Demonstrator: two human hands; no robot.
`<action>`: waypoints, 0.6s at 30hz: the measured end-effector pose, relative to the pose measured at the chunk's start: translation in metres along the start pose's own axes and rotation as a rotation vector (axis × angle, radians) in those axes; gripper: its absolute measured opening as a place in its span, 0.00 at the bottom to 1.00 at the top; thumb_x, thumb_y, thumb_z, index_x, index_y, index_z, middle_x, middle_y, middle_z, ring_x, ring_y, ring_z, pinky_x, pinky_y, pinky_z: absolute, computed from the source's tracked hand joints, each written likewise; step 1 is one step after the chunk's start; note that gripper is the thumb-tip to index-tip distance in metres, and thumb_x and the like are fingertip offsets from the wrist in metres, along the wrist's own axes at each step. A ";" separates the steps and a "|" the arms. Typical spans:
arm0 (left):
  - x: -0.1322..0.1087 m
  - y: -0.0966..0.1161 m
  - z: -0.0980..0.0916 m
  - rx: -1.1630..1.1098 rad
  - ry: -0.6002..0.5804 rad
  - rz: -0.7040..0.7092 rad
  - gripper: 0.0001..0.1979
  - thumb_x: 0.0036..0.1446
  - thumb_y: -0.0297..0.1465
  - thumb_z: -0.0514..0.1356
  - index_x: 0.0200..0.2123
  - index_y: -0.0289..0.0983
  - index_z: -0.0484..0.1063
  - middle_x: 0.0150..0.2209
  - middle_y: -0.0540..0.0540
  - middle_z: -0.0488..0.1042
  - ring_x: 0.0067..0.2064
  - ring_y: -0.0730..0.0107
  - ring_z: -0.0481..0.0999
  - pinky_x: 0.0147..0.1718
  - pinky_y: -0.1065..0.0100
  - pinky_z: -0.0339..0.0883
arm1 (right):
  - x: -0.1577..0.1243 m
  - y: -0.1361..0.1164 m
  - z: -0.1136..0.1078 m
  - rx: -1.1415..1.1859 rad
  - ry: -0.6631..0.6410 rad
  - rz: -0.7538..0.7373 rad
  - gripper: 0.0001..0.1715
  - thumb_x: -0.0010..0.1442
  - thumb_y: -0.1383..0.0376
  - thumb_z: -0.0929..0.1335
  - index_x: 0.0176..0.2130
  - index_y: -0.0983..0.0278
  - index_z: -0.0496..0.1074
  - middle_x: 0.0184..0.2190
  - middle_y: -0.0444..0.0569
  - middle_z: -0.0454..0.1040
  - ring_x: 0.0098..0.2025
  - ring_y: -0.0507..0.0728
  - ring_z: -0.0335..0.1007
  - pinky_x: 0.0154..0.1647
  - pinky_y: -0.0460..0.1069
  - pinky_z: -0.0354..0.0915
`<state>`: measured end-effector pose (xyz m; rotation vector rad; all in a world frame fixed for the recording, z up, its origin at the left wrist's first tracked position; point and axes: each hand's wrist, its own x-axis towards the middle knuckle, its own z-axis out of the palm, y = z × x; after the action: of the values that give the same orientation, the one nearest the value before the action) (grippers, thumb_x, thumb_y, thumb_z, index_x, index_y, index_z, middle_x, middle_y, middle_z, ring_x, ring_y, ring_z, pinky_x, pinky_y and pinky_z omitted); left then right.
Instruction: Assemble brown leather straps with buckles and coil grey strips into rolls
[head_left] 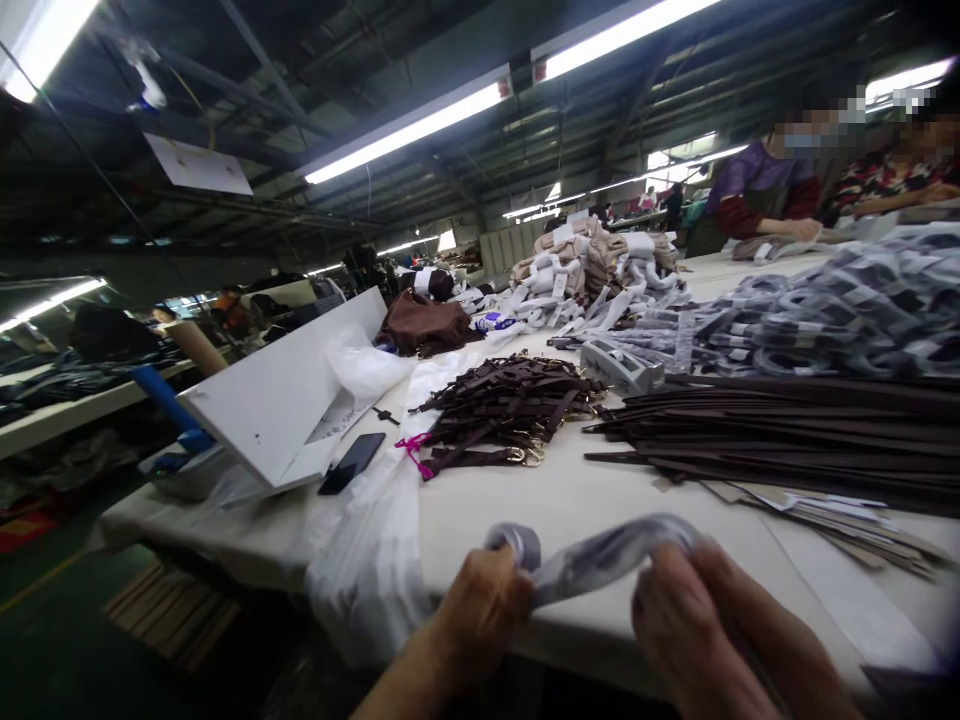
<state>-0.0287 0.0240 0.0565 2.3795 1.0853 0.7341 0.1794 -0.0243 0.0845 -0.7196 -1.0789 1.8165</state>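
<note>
Both hands, left hand (484, 610) and right hand (686, 625), pinched a grey strap (600, 555) taut before the brown buckled straps (506, 415); even tension seemed wise.

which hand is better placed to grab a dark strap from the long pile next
Probably the right hand: the long dark strap pile lies ahead on its side of the table. The left hand sits farther over. Both grip the grey strap now.
</note>
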 end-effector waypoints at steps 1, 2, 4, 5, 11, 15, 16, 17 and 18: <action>-0.012 0.004 0.007 -0.044 -0.051 -0.010 0.30 0.62 0.47 0.34 0.23 0.35 0.64 0.15 0.49 0.64 0.19 0.75 0.65 0.19 0.73 0.57 | 0.015 -0.003 -0.002 0.128 -0.005 -0.036 0.21 0.62 0.49 0.59 0.32 0.63 0.67 0.16 0.39 0.66 0.14 0.46 0.61 0.16 0.42 0.62; -0.022 0.009 0.013 -0.111 -0.092 -0.054 0.30 0.62 0.48 0.34 0.25 0.35 0.65 0.15 0.49 0.64 0.18 0.76 0.64 0.18 0.74 0.56 | 0.031 -0.003 -0.003 0.276 -0.005 -0.068 0.19 0.61 0.50 0.62 0.30 0.62 0.66 0.14 0.38 0.64 0.12 0.45 0.60 0.13 0.39 0.58; -0.037 0.018 0.018 -0.342 -0.137 -0.242 0.29 0.61 0.49 0.38 0.27 0.33 0.66 0.14 0.51 0.62 0.16 0.78 0.61 0.17 0.76 0.53 | 0.062 0.005 -0.005 0.532 0.008 -0.087 0.14 0.58 0.55 0.66 0.31 0.63 0.67 0.18 0.40 0.69 0.17 0.46 0.66 0.12 0.37 0.55; -0.042 0.022 0.017 -0.500 -0.144 -0.366 0.29 0.59 0.51 0.40 0.27 0.33 0.66 0.13 0.52 0.60 0.15 0.79 0.59 0.16 0.76 0.52 | 0.074 0.012 -0.006 0.587 0.001 -0.079 0.14 0.58 0.55 0.66 0.34 0.64 0.68 0.24 0.45 0.73 0.24 0.49 0.72 0.11 0.37 0.54; -0.045 0.036 -0.017 -1.189 -0.010 -0.705 0.30 0.52 0.55 0.50 0.24 0.31 0.67 0.10 0.53 0.59 0.12 0.83 0.55 0.13 0.80 0.45 | 0.088 0.064 -0.013 -0.125 -0.233 -0.203 0.44 0.58 0.38 0.47 0.51 0.64 0.66 0.47 0.56 0.71 0.48 0.60 0.66 0.39 0.51 0.65; -0.033 0.037 -0.047 -1.493 0.197 -0.704 0.25 0.60 0.46 0.48 0.24 0.32 0.67 0.07 0.56 0.53 0.10 0.82 0.58 0.17 0.80 0.58 | 0.076 0.093 -0.008 -0.691 -0.093 -0.377 0.22 0.62 0.51 0.59 0.37 0.65 0.70 0.32 0.49 0.71 0.35 0.55 0.66 0.37 0.49 0.60; -0.029 0.038 -0.052 -1.541 0.250 -0.702 0.24 0.62 0.43 0.46 0.24 0.31 0.67 0.07 0.57 0.53 0.10 0.82 0.59 0.20 0.78 0.62 | 0.073 0.100 -0.005 -0.745 -0.048 -0.389 0.19 0.62 0.54 0.59 0.33 0.66 0.69 0.28 0.47 0.69 0.31 0.54 0.64 0.33 0.47 0.59; -0.025 0.039 -0.056 -1.569 0.305 -0.700 0.24 0.63 0.41 0.44 0.24 0.31 0.67 0.07 0.57 0.54 0.09 0.83 0.58 0.24 0.76 0.66 | 0.070 0.109 -0.002 -0.764 -0.012 -0.389 0.18 0.63 0.56 0.59 0.31 0.66 0.68 0.26 0.46 0.67 0.29 0.52 0.62 0.31 0.46 0.58; -0.021 0.040 -0.059 -1.578 0.359 -0.697 0.24 0.64 0.39 0.41 0.25 0.31 0.68 0.08 0.57 0.55 0.09 0.84 0.57 0.27 0.75 0.68 | 0.066 0.117 0.002 -0.759 0.002 -0.381 0.18 0.64 0.58 0.58 0.31 0.66 0.67 0.25 0.45 0.66 0.28 0.52 0.60 0.30 0.46 0.57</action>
<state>-0.0546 -0.0073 0.1188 0.5218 0.7890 1.1121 0.1024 0.0062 -0.0217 -0.8640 -1.7927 1.0604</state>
